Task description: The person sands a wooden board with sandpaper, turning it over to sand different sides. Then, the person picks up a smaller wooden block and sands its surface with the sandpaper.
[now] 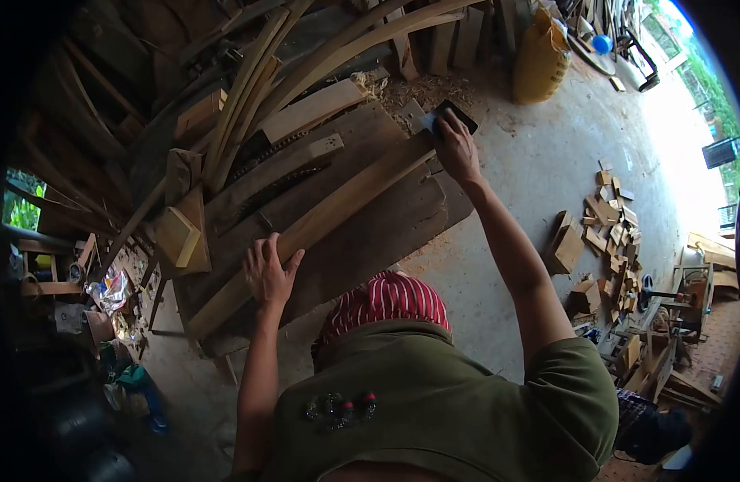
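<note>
A long wooden plank lies diagonally across the dark wooden workbench. My left hand rests over its nearer part, fingers bent toward the far edge and the thumb apart on the near side. At the plank's far right end, my right hand is closed around a flat black object with a pale bluish piece beside it; its exact kind cannot be made out. Behind the plank lie a curved wooden piece and a thick board.
Long curved wood strips arch over the back of the bench. Wood shavings and a yellow sack are beyond it. Many wood offcuts lie on the concrete floor at right. An angled wooden piece stands at left.
</note>
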{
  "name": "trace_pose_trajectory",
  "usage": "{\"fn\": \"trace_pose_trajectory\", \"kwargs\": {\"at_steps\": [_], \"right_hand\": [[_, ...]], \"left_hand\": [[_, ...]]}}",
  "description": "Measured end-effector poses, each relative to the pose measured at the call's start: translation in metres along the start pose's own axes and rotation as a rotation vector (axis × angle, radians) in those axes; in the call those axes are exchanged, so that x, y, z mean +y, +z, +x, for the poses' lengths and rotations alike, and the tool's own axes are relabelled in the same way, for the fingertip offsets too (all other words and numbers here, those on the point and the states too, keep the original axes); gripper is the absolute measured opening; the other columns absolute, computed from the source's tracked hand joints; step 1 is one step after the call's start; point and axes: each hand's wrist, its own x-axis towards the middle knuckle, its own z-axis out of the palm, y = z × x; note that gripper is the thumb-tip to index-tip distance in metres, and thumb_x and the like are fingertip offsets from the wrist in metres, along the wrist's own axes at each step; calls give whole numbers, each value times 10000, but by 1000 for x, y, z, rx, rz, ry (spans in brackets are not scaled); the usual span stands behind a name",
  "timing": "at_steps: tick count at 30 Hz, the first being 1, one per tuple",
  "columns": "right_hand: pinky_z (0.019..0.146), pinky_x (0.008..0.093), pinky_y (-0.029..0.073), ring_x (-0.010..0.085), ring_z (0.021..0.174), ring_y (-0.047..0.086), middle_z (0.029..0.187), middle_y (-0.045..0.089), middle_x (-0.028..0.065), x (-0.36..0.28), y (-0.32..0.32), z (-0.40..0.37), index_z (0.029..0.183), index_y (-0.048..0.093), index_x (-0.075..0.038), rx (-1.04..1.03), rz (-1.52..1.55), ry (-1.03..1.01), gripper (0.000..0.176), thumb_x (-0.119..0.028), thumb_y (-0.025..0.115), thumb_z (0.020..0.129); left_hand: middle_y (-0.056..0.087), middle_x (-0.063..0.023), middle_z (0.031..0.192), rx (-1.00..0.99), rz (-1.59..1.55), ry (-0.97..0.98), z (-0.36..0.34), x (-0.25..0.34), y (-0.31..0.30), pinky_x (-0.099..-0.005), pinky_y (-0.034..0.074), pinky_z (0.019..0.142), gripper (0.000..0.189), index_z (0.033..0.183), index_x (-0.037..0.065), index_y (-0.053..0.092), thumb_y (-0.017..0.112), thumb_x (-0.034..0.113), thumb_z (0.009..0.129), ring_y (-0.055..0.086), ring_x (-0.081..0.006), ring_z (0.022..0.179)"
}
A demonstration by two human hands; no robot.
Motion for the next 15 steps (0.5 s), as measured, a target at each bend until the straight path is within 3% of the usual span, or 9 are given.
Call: {"fn": "trace_pose_trajectory", "kwargs": {"at_steps": [3, 5, 6, 7, 10, 13, 15], "right_hand": [[1141, 448, 310, 376, 1357, 416, 1436, 469, 235, -11, 20, 0, 1334, 513, 40, 151, -174, 93, 461, -209, 504, 947], [1130, 474, 325, 364, 1353, 429, 1407, 498, 231, -34, 28, -11, 1308, 524, 46, 194, -141, 24, 464, -95, 530, 866], [1124, 464, 350, 350, 1344, 445, 1387, 521, 211, -64, 26, -22, 1296, 534, 34, 113, 3, -20, 474, -69, 545, 833], [1135, 446, 353, 340, 1338, 454, 1404, 508, 195, -78, 46, -45, 1315, 517, 26, 129, 98, -213, 490, -71, 544, 836], [1145, 454, 356, 315, 1365, 433, 1453, 470, 166, -155, 30, -79, 1361, 506, -38, -193, 155, -405, 499, 5, 522, 864], [1116, 432, 395, 324, 1328, 470, 1423, 499, 156, -83, 28, -54, 1343, 512, -33, -78, -8, -403, 518, 13, 516, 827], [1125, 444, 364, 340, 1317, 478, 1409, 509, 186, -20, 6, -16, 1320, 523, -13, 40, -71, -121, 534, 59, 497, 792]], "left_hand": [[558, -88, 1062, 21, 51, -5, -1, 4, 2, -444, 469, 770, 631, 1239, 123, 534, 485, 659, 909, 566, -299, 945], [572, -81, 1037, 37, 111, -22, 0, 7, 3, -438, 469, 757, 626, 1240, 136, 537, 483, 664, 907, 570, -294, 911], [572, -81, 1037, 41, 109, -18, 2, 5, 4, -438, 469, 757, 626, 1240, 136, 537, 483, 664, 907, 570, -294, 911], [571, -68, 1015, 76, 104, -11, 1, 3, 7, -436, 465, 748, 626, 1234, 153, 541, 498, 676, 892, 568, -284, 900], [575, -53, 992, 82, 106, -40, -1, 9, 6, -430, 462, 737, 635, 1240, 179, 550, 509, 696, 874, 567, -269, 885], [583, -56, 1011, 67, 131, -56, 4, 8, 3, -430, 464, 737, 648, 1262, 180, 547, 480, 702, 883, 573, -270, 895], [588, -62, 1030, 68, 132, -41, -2, 9, 4, -434, 465, 738, 653, 1273, 173, 540, 454, 699, 897, 579, -275, 908]]}}
